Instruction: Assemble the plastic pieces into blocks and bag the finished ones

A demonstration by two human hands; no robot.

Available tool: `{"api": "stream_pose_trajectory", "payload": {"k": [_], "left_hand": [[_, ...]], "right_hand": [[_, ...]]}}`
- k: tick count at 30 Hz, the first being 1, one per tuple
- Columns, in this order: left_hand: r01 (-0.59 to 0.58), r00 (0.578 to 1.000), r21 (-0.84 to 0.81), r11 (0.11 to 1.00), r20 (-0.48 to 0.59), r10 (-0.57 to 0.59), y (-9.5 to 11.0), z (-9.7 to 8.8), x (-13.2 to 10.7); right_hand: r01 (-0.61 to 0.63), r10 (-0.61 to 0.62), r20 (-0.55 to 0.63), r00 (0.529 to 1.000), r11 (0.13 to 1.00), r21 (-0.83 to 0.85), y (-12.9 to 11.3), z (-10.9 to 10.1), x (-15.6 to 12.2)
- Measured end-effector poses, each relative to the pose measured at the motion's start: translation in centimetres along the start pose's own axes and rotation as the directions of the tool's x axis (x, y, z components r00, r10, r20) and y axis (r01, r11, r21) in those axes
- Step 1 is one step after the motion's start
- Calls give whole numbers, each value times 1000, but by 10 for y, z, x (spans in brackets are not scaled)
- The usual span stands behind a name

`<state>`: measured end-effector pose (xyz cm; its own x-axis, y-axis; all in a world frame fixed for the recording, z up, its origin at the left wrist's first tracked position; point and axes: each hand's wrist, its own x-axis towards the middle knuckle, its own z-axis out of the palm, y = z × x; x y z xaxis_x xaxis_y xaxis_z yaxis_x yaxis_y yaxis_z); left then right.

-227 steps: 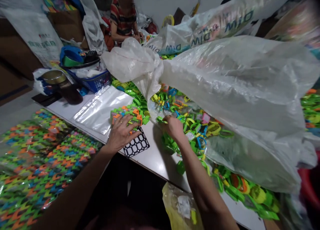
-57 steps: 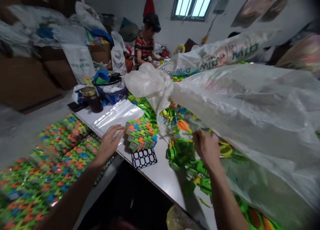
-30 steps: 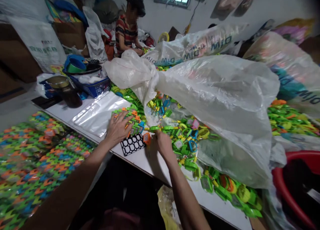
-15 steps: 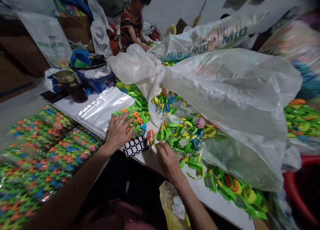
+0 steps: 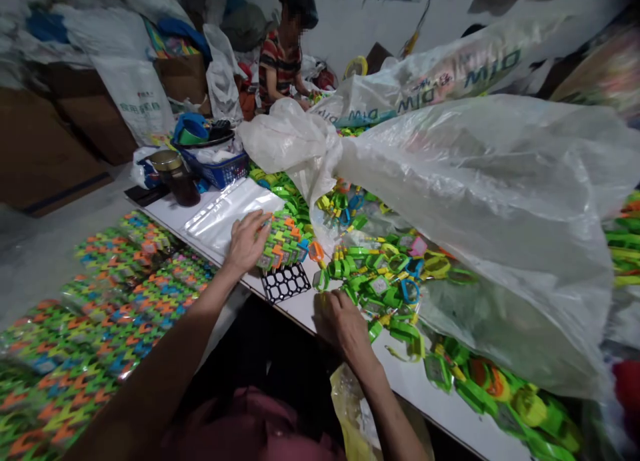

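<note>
My left hand (image 5: 247, 242) lies with fingers stretched out against the left side of a neat block of toy watches (image 5: 284, 239), mostly green and orange. Just in front of that block is a black grid with white openings (image 5: 287, 284), flat at the table edge. My right hand (image 5: 346, 322) rests at the table edge with its fingers curled downward; anything in them is hidden. Close to its fingertips sit a green toy watch (image 5: 321, 279) and an orange one (image 5: 316, 251). A loose heap of green toy watches (image 5: 377, 286) spreads to the right.
A large translucent plastic sack (image 5: 480, 174) covers part of the heap. Clear bags (image 5: 233, 207), a lidded jar (image 5: 180, 181) and a blue basket (image 5: 227, 173) stand farther left. Packed watches (image 5: 105, 314) lie below on the left. Another person (image 5: 280, 64) sits behind.
My head view has shifted, so the scene sits farther right. My left hand has drawn back from over the block to its left side. My right hand has moved slightly nearer the table edge.
</note>
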<state>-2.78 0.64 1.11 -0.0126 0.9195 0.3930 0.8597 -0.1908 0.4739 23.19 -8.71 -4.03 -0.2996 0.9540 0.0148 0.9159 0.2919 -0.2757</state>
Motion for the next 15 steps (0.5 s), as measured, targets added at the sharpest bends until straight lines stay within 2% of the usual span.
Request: {"api": "stream_pose_trajectory", "payload": {"k": [1,3,4,6,8,11,13,15], "left_hand": [[8,1000,20,1000,14,-8,1,0,1],[-31,995,96,995,93,22,4,5,0],[-57,991,133,989,128,40,6,10,-1],[-95,987,176,980,147,69,8,20,-6],[-109,990,185,977,112,89,8,28,-10],[-118,991,184,976,77,105,7,30,-14],[-105,993,190,976,69,94,6,27,-15],[-99,994,197,975,72,87,6,25,-16]], "right_hand": [[-108,108,27,994,994,-9,-3,-1,0],[-308,309,93,946,951,-25,-7,-2,4],[-363,361,117,925,932,-7,-9,-4,7],[-395,380,124,917,909,135,-14,-9,15],[-326,334,56,941,850,413,-23,-12,22],[-89,190,-47,981,646,758,-49,0,31],[-28,115,-41,992,546,837,-69,21,38],[-71,135,-1,991,526,847,-83,44,45]]}}
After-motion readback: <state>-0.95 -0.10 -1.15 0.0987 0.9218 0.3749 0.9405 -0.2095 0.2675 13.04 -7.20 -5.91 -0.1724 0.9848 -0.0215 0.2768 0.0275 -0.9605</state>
